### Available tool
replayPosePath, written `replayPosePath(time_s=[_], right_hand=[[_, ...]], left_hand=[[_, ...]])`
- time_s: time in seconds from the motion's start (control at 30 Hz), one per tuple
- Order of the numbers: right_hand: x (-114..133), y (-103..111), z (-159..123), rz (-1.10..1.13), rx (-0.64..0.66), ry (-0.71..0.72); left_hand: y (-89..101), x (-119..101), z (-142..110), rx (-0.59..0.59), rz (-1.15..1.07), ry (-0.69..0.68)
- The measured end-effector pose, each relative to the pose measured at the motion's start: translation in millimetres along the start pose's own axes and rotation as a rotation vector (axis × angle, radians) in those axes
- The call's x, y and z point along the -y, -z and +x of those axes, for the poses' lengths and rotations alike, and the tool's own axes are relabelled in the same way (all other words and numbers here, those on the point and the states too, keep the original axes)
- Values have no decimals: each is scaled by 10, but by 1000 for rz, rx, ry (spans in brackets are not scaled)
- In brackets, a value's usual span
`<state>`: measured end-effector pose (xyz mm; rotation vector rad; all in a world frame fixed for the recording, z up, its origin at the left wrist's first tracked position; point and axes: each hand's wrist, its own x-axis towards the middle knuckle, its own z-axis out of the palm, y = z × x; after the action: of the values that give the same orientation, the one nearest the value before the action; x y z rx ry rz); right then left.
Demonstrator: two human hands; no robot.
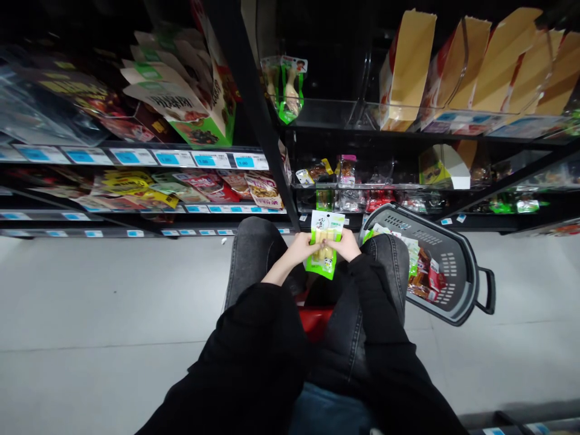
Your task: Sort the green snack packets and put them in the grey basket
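Observation:
Between my knees I hold up a green and white snack packet [325, 241] with pale yellow pieces showing through its clear front. My left hand [299, 249] grips its left edge, thumb across the front. On the opposite edge, my right hand [345, 244] pinches it the same way, and the two thumbs nearly meet in the middle. The fingers behind the packet are hidden. Beside my right knee stands a grey shopping basket [462, 266], partly covered by my leg, with several packets [423, 272] in it.
Ahead is a dark shelf rack with clear-fronted trays. Green packets [290, 90] hang at the upper middle, and open cardboard boxes [410, 69] line the upper right. Bagged snacks [203, 187] fill the left shelves above price tags [206, 159]. Pale floor tiles [113, 302] surround me.

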<state>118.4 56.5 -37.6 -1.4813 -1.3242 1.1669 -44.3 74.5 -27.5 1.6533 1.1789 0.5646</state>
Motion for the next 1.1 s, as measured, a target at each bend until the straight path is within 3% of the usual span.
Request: replayPosePath(time_s=[0.13,0.43,0.6,0.73,0.87,1.1], right_hand=[[-15,17,1,137,33,-16],[9,-40,-16,403,130,-69],[46,-34,-34,484,59,-54],[-3,-44,-14,511,-34,-32],[-19,-55,-7,528,10,-38],[80,-48,-44,643,4,-82]], left_hand=[[35,-41,-6,53,-91,-11],[-20,-95,-76,28,-361,77],[-17,-35,-34,77,-230,17],[-3,-17,-12,185,-162,102],[-8,-15,-39,149,-197,139],[-46,2,-56,164,-195,47]])
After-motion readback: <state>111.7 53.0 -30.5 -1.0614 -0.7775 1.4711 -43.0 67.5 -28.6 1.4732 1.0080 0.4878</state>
